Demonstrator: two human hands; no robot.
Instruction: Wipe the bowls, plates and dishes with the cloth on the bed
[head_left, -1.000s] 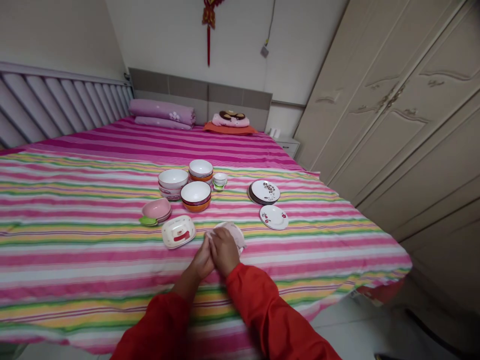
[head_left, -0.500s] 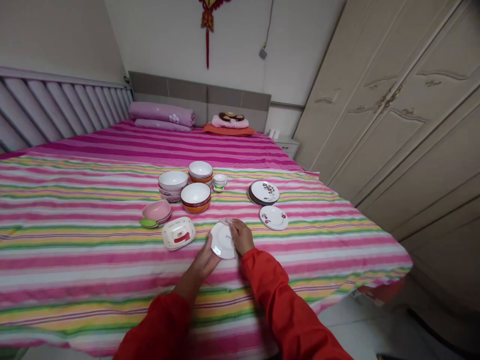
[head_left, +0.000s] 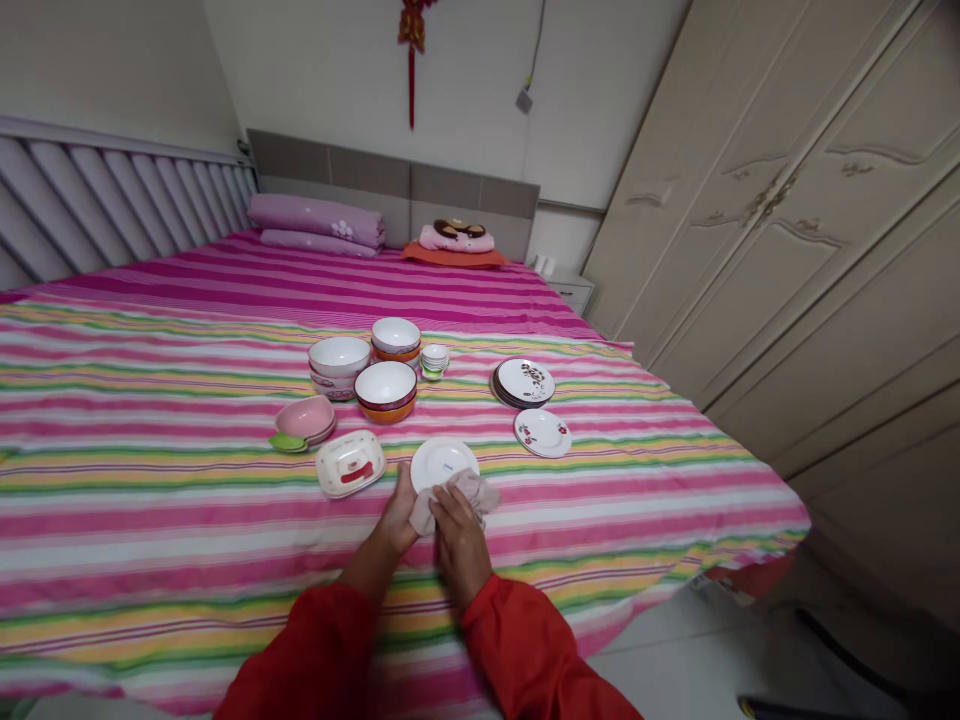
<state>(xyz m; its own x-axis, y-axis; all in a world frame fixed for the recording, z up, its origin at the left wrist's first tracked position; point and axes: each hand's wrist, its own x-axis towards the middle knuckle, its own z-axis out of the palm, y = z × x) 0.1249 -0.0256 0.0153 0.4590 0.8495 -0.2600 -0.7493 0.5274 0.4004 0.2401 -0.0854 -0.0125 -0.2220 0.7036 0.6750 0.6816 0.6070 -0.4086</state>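
Observation:
A small white plate (head_left: 442, 460) is tilted up above the bed, its underside with a small blue mark facing me. My left hand (head_left: 399, 513) grips its left edge. My right hand (head_left: 459, 535) presses a crumpled pale cloth (head_left: 476, 490) against the plate's near edge, fingers closed over the cloth. Left of the plate lies a rounded rectangular dish (head_left: 350, 464) with a red picture. To the right a flower-patterned plate (head_left: 542, 434) rests on the sheet, with a stack of plates (head_left: 526, 381) behind it.
Stacked bowls (head_left: 385, 388) stand beyond my hands, with small white cups (head_left: 435, 357) beside them. A pink dish (head_left: 305, 418) with a green leaf lies to the left. The striped sheet (head_left: 637, 500) covers the bed; wardrobe doors (head_left: 810, 210) rise at the right.
My right hand has moved with the cloth from the plate's right edge down to its near edge. The plate has shifted slightly away from me; my left hand keeps holding it.

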